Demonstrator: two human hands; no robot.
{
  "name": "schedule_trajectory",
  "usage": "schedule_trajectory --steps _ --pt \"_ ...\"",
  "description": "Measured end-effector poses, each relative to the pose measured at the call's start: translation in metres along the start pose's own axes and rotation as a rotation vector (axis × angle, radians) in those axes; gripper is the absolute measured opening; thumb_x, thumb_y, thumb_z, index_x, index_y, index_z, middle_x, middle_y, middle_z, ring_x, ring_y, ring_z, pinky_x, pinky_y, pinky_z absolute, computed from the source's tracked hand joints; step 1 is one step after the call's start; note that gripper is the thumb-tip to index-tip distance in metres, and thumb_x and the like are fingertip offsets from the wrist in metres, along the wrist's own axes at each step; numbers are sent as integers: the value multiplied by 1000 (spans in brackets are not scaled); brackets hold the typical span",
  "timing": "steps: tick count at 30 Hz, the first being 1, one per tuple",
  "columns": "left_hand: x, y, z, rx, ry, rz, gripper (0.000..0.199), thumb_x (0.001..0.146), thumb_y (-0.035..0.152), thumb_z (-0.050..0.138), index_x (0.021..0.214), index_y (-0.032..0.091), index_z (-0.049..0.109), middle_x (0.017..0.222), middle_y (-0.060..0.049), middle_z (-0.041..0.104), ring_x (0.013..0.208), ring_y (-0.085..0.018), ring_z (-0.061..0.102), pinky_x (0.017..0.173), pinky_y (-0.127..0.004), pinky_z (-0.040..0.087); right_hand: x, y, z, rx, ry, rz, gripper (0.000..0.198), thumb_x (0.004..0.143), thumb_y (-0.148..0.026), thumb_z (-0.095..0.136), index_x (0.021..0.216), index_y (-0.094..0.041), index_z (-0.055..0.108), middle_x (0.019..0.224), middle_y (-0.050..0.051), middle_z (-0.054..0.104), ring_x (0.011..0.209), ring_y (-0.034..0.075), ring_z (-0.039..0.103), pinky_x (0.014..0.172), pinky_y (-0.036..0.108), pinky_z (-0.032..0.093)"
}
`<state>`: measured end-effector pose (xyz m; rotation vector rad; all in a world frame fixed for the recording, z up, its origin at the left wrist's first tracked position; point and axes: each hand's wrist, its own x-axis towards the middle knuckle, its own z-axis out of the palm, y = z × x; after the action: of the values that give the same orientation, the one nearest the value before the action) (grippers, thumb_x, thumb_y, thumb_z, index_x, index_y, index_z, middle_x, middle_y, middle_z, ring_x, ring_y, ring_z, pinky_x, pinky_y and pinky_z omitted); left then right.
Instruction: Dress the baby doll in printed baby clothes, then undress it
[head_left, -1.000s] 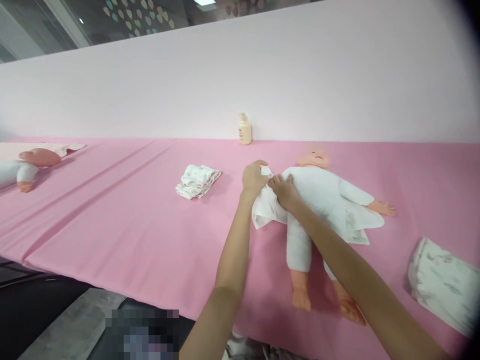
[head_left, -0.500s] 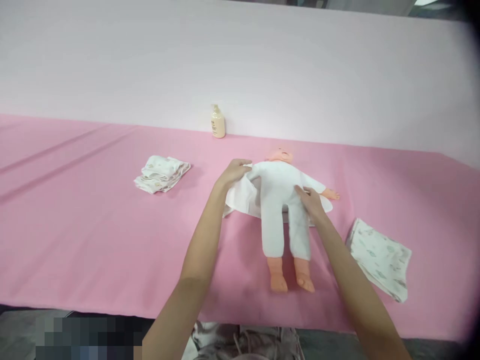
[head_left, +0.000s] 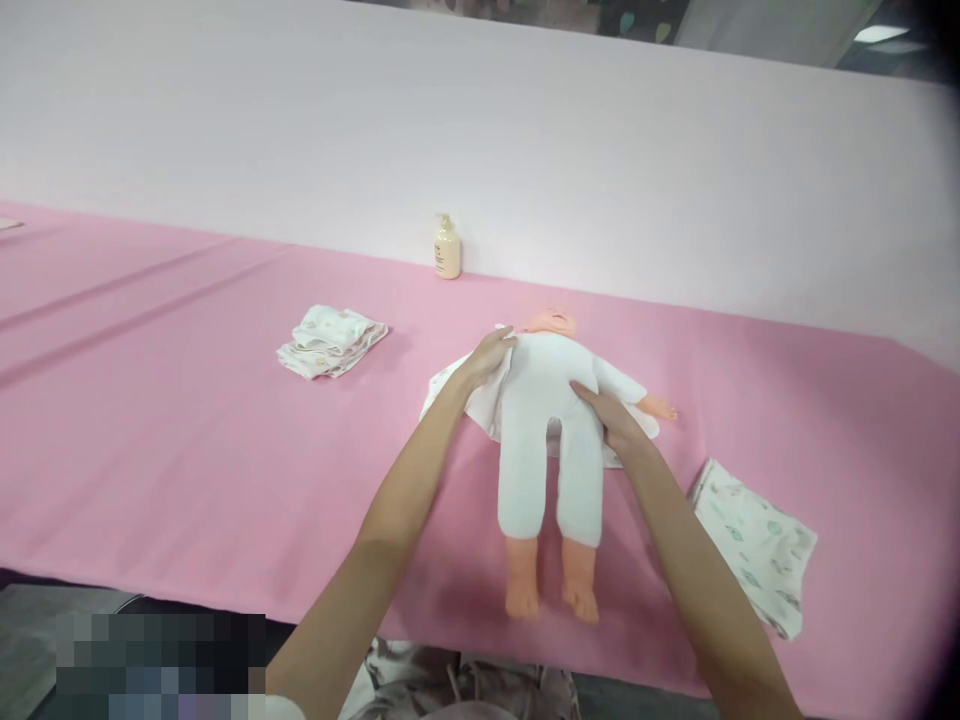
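Observation:
A baby doll [head_left: 551,375] with a white cloth body lies on its back, its bare plastic feet toward me and its head at the far end. My left hand [head_left: 491,358] is closed at the doll's shoulder on the left side, where a white garment [head_left: 486,402] bunches under the fingers. My right hand [head_left: 611,415] holds the doll's side near the hip, thumb on top and the other fingers hidden behind it. The garment spreads out beneath the doll on both sides. One doll arm [head_left: 658,406] sticks out to the right; the other is hidden by my left hand.
A pink cloth [head_left: 187,450] covers the table. A folded stack of printed cloths [head_left: 330,342] lies to the left, and a folded leaf-print cloth [head_left: 757,550] near my right forearm. A cream pump bottle [head_left: 448,250] stands against the white wall [head_left: 450,120].
The doll's lower body and legs have swung left and now lie straighter. My right hand has moved left with the hip, and my left hand has come closer to the doll's shoulder.

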<state>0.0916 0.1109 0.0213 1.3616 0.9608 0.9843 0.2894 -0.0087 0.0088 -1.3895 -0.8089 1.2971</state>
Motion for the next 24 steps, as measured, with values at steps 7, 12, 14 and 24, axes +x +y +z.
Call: schedule_trajectory --steps 7,12,14,24 --pt "-7 20 -2 -112 -132 91 46 82 34 56 123 13 58 131 -13 57 121 -27 52 105 -39 37 -18 5 26 -91 -116 -55 38 73 -39 75 104 -20 65 105 9 70 95 27 67 74 35 60" --pt "-33 44 5 397 -170 146 62 78 15 50 140 12 42 148 -11 37 136 -25 34 113 -36 24 -15 8 46 -48 -55 -37 37 72 -39 74 103 -22 64 109 9 69 96 27 66 71 31 60" --pt "-45 52 12 602 -210 168 63 82 17 46 143 13 35 147 -11 40 135 -25 37 111 -35 28 -11 10 49 -11 -35 -7 37 73 -39 74 103 -22 64 106 10 70 92 27 67 68 31 60" --pt "-130 98 45 1252 -245 479 45 94 24 36 138 18 40 134 -13 51 105 -29 60 83 -43 50 -5 12 43 -184 -11 11 25 78 -39 63 97 -23 60 77 5 68 61 18 62 50 27 50"
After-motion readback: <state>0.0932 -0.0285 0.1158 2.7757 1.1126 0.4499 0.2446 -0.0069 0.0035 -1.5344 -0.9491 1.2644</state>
